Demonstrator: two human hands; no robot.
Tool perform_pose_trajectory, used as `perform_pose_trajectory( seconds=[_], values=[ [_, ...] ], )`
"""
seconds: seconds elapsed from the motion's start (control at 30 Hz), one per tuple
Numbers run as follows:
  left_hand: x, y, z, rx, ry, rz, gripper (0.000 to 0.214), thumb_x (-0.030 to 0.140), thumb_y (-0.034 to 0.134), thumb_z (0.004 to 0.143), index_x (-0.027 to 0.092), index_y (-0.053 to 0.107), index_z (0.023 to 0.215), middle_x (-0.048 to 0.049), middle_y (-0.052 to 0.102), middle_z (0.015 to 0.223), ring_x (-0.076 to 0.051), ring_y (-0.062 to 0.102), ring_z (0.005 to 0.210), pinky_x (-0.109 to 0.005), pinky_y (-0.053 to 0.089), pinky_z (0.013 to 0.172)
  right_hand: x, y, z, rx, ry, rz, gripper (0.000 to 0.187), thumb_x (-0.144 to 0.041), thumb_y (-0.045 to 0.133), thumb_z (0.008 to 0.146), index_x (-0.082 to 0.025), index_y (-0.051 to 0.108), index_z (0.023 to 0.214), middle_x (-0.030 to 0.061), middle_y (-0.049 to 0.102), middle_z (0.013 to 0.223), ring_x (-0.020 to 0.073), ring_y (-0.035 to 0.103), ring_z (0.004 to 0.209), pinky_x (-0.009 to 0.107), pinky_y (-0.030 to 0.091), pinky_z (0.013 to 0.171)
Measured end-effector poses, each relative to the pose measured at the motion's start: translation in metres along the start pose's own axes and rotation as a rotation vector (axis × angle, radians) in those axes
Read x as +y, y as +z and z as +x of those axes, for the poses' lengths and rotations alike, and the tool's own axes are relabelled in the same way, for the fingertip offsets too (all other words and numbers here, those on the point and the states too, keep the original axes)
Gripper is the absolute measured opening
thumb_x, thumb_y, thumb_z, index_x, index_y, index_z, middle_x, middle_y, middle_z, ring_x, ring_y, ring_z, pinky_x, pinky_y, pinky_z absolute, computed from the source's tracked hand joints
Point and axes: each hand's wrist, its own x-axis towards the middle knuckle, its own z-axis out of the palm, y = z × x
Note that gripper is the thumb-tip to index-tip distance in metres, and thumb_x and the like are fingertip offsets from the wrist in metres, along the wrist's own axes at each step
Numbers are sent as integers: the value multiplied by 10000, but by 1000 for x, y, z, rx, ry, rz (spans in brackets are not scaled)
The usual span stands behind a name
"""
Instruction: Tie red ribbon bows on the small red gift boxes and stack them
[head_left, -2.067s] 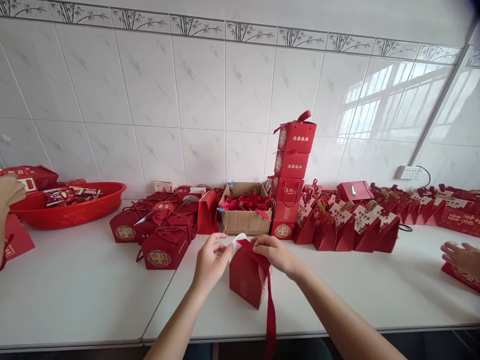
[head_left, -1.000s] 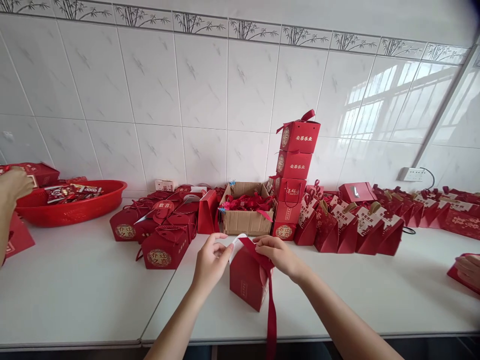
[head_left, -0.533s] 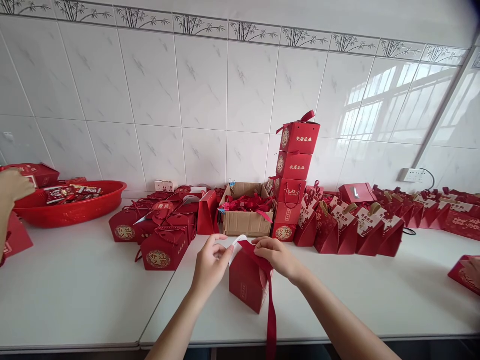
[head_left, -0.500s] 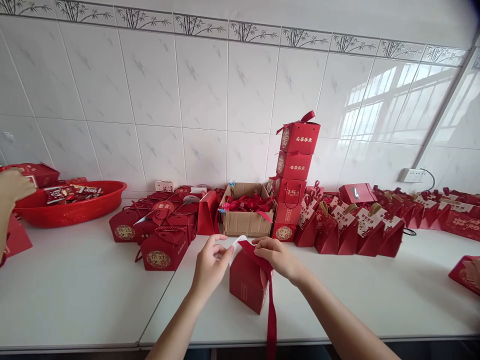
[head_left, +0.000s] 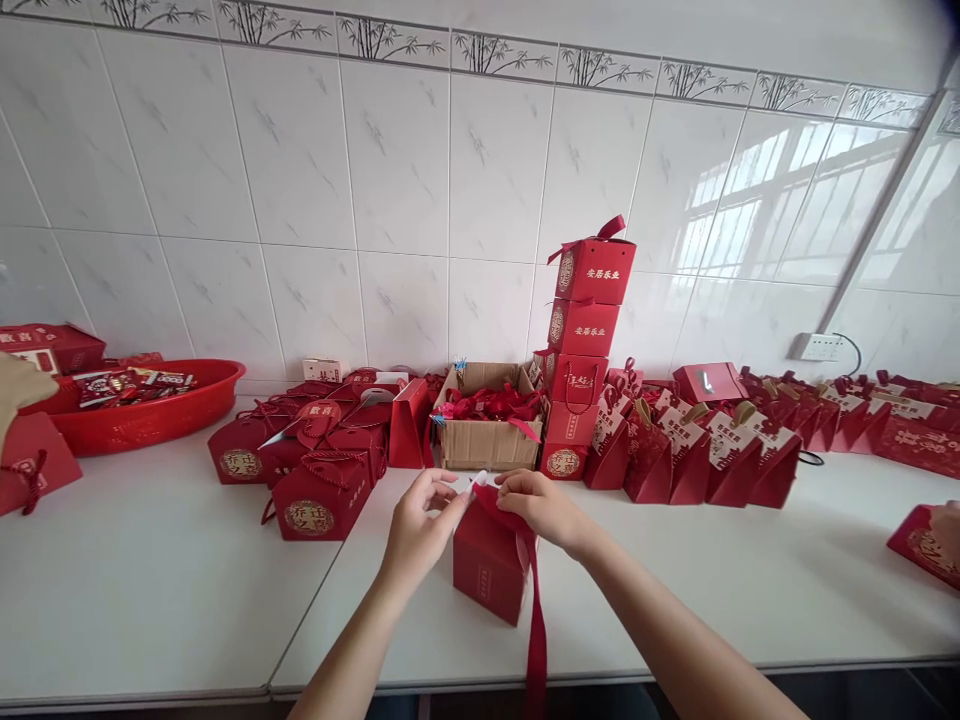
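Note:
A small red gift box (head_left: pixel 491 565) stands on the white table in front of me. A wide dark-red ribbon (head_left: pixel 537 640) runs from its top and hangs down over the table's front edge. At the box's top, my left hand (head_left: pixel 426 515) pinches a white strip (head_left: pixel 477 482) between thumb and fingers. My right hand (head_left: pixel 546 508) is closed on the ribbon, just right of the white strip. The fingers hide part of the box's top.
Behind the box is a cardboard box (head_left: pixel 487 445) of red ribbons, beside a tall stack of red boxes (head_left: pixel 585 335). Several gift boxes (head_left: pixel 311 500) stand left, near a red basin (head_left: pixel 150 425) of packets. Other people's hands (head_left: pixel 22 385) show at both edges.
The view has shifted slightly to the right. My hands stay at the box top, with the white strip drawn narrower between them. A hand now shows on the box at the right edge.

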Motion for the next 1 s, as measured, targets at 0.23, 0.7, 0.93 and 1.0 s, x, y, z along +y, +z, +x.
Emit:
perform_pose_trajectory(
  seconds=[0.23, 0.7, 0.93, 1.0],
  values=[
    [18, 1, 23, -121, -113, -56, 270, 442, 595, 725, 176, 567, 688, 2, 564, 673, -154, 499, 676, -271, 372, 662, 2, -4, -4, 13, -26, 4, 135, -251, 556, 677, -153, 583, 589, 19, 579, 731, 151, 515, 717, 245, 354, 615],
    [20, -19, 41, -43, -99, -147, 299, 441, 691, 659, 160, 609, 723, 19, 560, 646, -118, 483, 621, -249, 381, 637, 7, -8, -26, 366, -301, -285, 294, -397, 573, 809, -183, 616, 1007, 129, 552, 1199, 264, 490, 1126, 396, 379, 945],
    [41, -87, 61, 206, -53, -515, 275, 240, 805, 557, 143, 623, 738, 24, 603, 619, -96, 521, 560, -212, 427, 540, 10, -20, -86, -25, -46, -41, 308, -393, 514, 862, -149, 584, 687, -9, 521, 592, 96, 460, 555, 222, 353, 534],
    [46, -106, 64, 284, -43, -561, 249, 201, 790, 563, 150, 604, 721, 48, 580, 575, -88, 517, 543, -193, 419, 499, 17, -12, -97, -298, 128, 124, 244, -369, 576, 821, -137, 632, 770, -26, 522, 584, 71, 461, 516, 190, 335, 493]
  ],
)
